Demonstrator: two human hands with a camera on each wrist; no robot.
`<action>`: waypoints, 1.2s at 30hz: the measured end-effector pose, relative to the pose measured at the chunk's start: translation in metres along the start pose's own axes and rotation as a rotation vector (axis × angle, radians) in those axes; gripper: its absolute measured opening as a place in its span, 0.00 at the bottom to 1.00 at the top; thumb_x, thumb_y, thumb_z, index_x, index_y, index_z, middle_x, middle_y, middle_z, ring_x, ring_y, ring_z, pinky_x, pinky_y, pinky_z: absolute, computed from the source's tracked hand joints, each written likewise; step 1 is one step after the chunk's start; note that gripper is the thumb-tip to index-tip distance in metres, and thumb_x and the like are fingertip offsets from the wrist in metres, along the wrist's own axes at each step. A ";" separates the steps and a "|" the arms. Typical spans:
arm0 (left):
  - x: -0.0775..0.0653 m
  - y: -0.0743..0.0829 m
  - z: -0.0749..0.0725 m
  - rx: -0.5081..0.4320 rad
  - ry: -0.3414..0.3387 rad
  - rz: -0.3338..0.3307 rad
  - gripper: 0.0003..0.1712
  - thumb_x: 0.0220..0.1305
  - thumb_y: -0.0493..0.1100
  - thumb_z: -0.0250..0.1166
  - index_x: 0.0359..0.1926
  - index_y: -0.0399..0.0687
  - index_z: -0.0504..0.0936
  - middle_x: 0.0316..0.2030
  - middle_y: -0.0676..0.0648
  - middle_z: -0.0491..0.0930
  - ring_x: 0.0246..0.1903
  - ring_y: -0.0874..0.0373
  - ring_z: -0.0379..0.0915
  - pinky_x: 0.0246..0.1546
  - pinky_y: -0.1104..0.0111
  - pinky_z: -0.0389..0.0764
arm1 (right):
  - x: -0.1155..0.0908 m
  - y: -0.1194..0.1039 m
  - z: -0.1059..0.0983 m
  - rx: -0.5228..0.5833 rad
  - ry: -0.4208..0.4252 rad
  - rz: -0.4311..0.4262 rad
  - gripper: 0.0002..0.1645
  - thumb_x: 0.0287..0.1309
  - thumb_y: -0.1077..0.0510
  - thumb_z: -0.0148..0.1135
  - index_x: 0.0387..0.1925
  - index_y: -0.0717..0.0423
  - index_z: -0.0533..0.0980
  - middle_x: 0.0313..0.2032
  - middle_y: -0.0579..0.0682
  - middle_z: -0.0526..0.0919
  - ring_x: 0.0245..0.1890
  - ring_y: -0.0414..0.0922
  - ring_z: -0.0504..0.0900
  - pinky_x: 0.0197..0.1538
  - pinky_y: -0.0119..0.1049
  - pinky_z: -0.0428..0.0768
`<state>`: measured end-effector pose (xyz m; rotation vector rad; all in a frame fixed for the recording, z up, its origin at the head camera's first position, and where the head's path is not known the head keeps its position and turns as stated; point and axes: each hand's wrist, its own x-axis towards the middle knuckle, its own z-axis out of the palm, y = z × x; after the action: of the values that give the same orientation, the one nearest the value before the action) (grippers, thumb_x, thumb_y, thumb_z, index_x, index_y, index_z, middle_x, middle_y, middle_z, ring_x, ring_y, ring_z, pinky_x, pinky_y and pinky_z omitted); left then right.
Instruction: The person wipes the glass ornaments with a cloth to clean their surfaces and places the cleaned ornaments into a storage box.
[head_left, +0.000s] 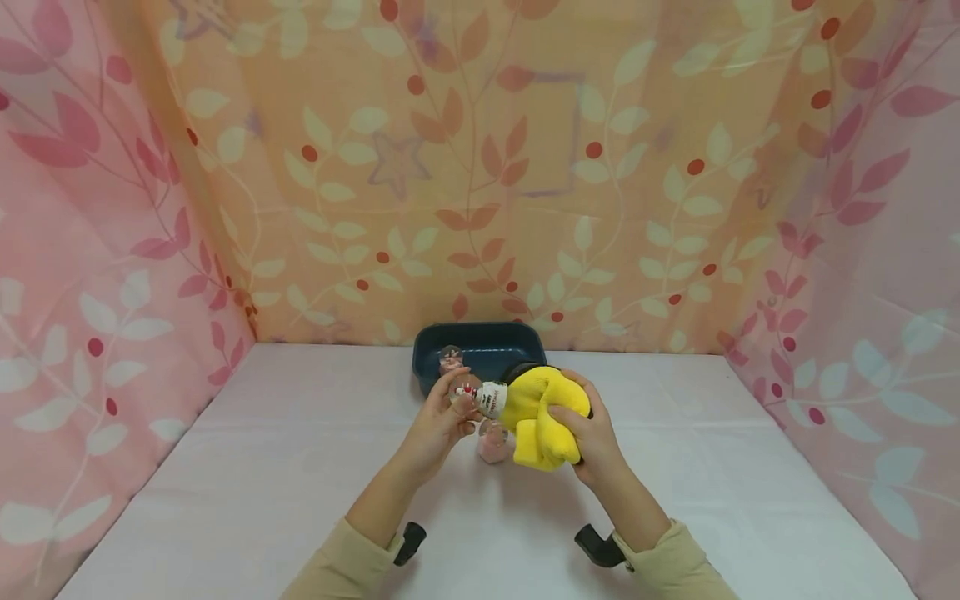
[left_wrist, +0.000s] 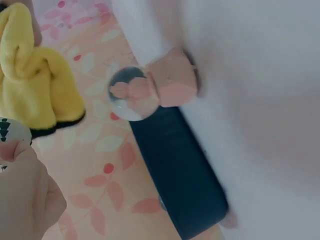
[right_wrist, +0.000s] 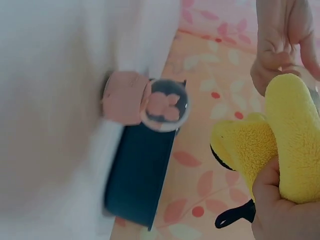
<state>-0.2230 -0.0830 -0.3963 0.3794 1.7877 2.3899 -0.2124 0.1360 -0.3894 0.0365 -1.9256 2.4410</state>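
My left hand (head_left: 437, 429) grips a small snow globe by its clear ball; its white base (head_left: 492, 400) with red and green print points right, toward the cloth. In my right hand (head_left: 600, 433) is a bunched yellow cloth (head_left: 543, 417), fluffy, with dark edging and a black loop (right_wrist: 235, 216). The cloth lies against the globe's base in the head view. Below the hands, a second snow globe (head_left: 493, 443) with a pink faceted base and pink figures inside stands upright on the table. In the left wrist view the held globe is mostly cut off.
A dark blue tray (head_left: 480, 331) stands at the table's back, just beyond the hands. Another snow globe (head_left: 451, 358) is inside its left part. Patterned fabric (head_left: 465, 167) encloses the white table (head_left: 247, 467) at the back and both sides. Black straps (head_left: 600, 547) hang by the wrists.
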 end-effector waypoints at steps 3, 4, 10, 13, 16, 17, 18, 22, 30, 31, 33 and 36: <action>0.008 -0.002 -0.005 0.044 0.011 -0.006 0.29 0.73 0.38 0.54 0.70 0.43 0.57 0.47 0.45 0.70 0.34 0.60 0.71 0.34 0.75 0.72 | -0.001 -0.002 -0.008 -0.016 0.011 0.004 0.34 0.60 0.69 0.55 0.66 0.54 0.59 0.52 0.53 0.64 0.46 0.50 0.70 0.44 0.35 0.76; 0.011 -0.002 -0.006 0.052 0.017 -0.008 0.28 0.73 0.37 0.53 0.70 0.42 0.57 0.48 0.46 0.69 0.34 0.60 0.71 0.34 0.75 0.71 | -0.002 -0.003 -0.011 -0.023 0.014 0.007 0.34 0.60 0.68 0.55 0.66 0.54 0.58 0.52 0.53 0.64 0.46 0.49 0.69 0.45 0.35 0.76; 0.035 0.001 -0.017 0.117 0.118 -0.011 0.27 0.71 0.35 0.56 0.66 0.30 0.60 0.40 0.50 0.75 0.31 0.64 0.71 0.33 0.74 0.70 | -0.003 -0.006 -0.026 -0.058 0.049 0.014 0.34 0.61 0.67 0.56 0.66 0.52 0.58 0.53 0.52 0.64 0.48 0.50 0.69 0.46 0.35 0.76; 0.051 0.003 -0.024 0.192 0.180 -0.032 0.27 0.68 0.37 0.60 0.63 0.29 0.64 0.36 0.50 0.76 0.33 0.63 0.71 0.34 0.71 0.69 | -0.003 -0.006 -0.032 -0.071 0.058 0.012 0.33 0.61 0.67 0.56 0.66 0.50 0.59 0.53 0.52 0.64 0.47 0.49 0.69 0.45 0.35 0.77; 0.065 0.003 -0.031 0.283 0.188 -0.050 0.27 0.68 0.40 0.61 0.63 0.34 0.66 0.46 0.44 0.76 0.41 0.57 0.71 0.39 0.66 0.67 | -0.003 -0.006 -0.038 -0.075 0.050 -0.004 0.33 0.60 0.67 0.56 0.65 0.52 0.59 0.52 0.53 0.64 0.46 0.49 0.69 0.44 0.35 0.77; 0.070 0.001 -0.033 0.310 0.185 -0.052 0.27 0.69 0.40 0.61 0.64 0.35 0.66 0.50 0.42 0.76 0.45 0.54 0.71 0.40 0.65 0.66 | -0.003 -0.005 -0.039 -0.074 0.046 -0.006 0.33 0.60 0.67 0.56 0.65 0.53 0.59 0.52 0.53 0.64 0.46 0.48 0.70 0.44 0.35 0.77; 0.075 -0.001 -0.035 0.332 0.182 -0.051 0.27 0.69 0.40 0.60 0.65 0.36 0.66 0.54 0.39 0.74 0.49 0.52 0.70 0.42 0.62 0.66 | -0.004 -0.005 -0.040 -0.073 0.043 -0.007 0.33 0.60 0.67 0.56 0.66 0.53 0.59 0.52 0.53 0.64 0.45 0.48 0.70 0.44 0.35 0.77; 0.097 -0.012 -0.040 0.318 0.152 -0.045 0.28 0.70 0.37 0.58 0.68 0.35 0.63 0.62 0.33 0.67 0.59 0.43 0.63 0.51 0.54 0.66 | -0.007 -0.003 -0.044 -0.078 0.046 0.007 0.33 0.60 0.66 0.55 0.66 0.53 0.59 0.51 0.53 0.64 0.45 0.48 0.70 0.44 0.36 0.77; 0.122 -0.030 -0.036 0.301 0.185 -0.107 0.32 0.67 0.36 0.61 0.68 0.33 0.62 0.65 0.32 0.65 0.64 0.41 0.61 0.61 0.50 0.64 | -0.015 0.003 -0.053 -0.092 0.061 0.032 0.33 0.61 0.66 0.55 0.67 0.53 0.58 0.51 0.53 0.64 0.45 0.48 0.70 0.44 0.37 0.77; 0.124 -0.031 -0.035 0.302 0.197 -0.104 0.30 0.67 0.36 0.62 0.66 0.32 0.63 0.63 0.32 0.67 0.63 0.41 0.63 0.60 0.50 0.65 | -0.016 0.004 -0.053 -0.096 0.059 0.033 0.33 0.61 0.66 0.55 0.67 0.54 0.58 0.51 0.53 0.64 0.45 0.48 0.70 0.44 0.37 0.77; 0.128 -0.034 -0.031 0.297 0.216 -0.098 0.28 0.65 0.34 0.64 0.62 0.30 0.66 0.60 0.32 0.70 0.59 0.42 0.67 0.58 0.52 0.67 | -0.016 0.006 -0.054 -0.101 0.059 0.034 0.33 0.61 0.66 0.56 0.66 0.54 0.59 0.51 0.53 0.64 0.45 0.48 0.71 0.44 0.37 0.77; 0.136 -0.036 -0.024 0.325 0.220 -0.098 0.26 0.63 0.34 0.65 0.60 0.31 0.69 0.58 0.32 0.71 0.59 0.42 0.67 0.59 0.52 0.68 | -0.017 0.007 -0.055 -0.111 0.067 0.037 0.34 0.61 0.65 0.56 0.67 0.54 0.59 0.51 0.54 0.65 0.45 0.48 0.71 0.44 0.38 0.77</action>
<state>-0.3620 -0.0606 -0.4207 0.0570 2.2423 2.1466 -0.1960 0.1873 -0.4096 -0.0833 -2.0464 2.3205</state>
